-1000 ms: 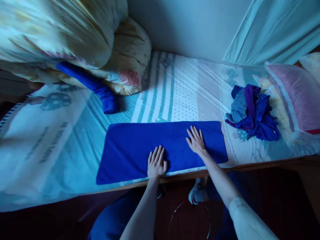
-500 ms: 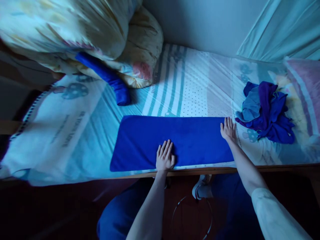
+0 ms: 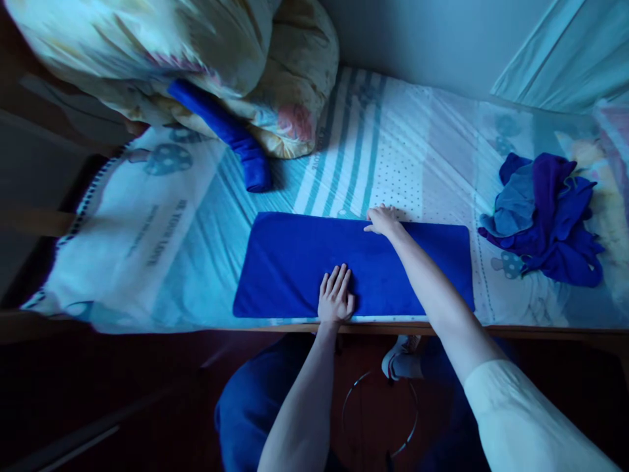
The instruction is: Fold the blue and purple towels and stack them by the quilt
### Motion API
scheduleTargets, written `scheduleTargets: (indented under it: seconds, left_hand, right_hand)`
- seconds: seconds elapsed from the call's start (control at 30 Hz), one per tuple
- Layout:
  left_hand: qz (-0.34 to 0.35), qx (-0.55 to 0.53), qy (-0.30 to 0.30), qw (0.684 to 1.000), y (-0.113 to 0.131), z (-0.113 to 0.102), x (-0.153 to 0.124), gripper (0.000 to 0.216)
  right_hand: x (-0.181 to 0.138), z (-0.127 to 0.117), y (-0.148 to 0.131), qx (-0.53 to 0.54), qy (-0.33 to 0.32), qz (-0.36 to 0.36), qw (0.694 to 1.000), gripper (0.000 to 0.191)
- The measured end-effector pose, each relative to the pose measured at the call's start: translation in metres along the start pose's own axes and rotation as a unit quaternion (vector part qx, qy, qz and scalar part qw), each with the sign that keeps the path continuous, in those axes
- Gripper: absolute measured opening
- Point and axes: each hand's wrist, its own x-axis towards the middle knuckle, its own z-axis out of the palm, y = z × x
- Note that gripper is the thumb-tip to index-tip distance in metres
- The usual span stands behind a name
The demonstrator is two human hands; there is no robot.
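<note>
A blue cloth (image 3: 289, 262), which looks like a towel, lies flat in a long rectangle along the bed's front edge. Near its front middle rests my left hand (image 3: 336, 295), palm down with the fingers stretched out. My right hand (image 3: 383, 219) is at the cloth's far edge, right of the middle. Its fingers reach past that edge and the thumb stands apart; my forearm crosses over the cloth's right part. A rolled blue cloth (image 3: 223, 134) leans against the quilt at the back left.
The bed (image 3: 157, 170) has a patterned sheet. A bulky pale quilt (image 3: 221, 39) is heaped at the back left. Crumpled blue and purple cloths (image 3: 545, 219) lie at the right, near a pink pillow (image 3: 616, 131). Below, a shoe (image 3: 396, 357) stands by a metal ring (image 3: 344, 406).
My right hand has moved from the cloth's right end leftward to its far edge. The left hand stays flat on the cloth. The view has shifted slightly.
</note>
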Motion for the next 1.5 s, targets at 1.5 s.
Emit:
scheduleTargets:
  seconds: [1.5]
  left_hand:
    - [-0.506,-0.542,0.032,0.67,0.117,-0.043,-0.078,0.069]
  right_hand:
    - [-0.091,-0.054,-0.02,0.152,0.065,-0.028,0.986,0.014]
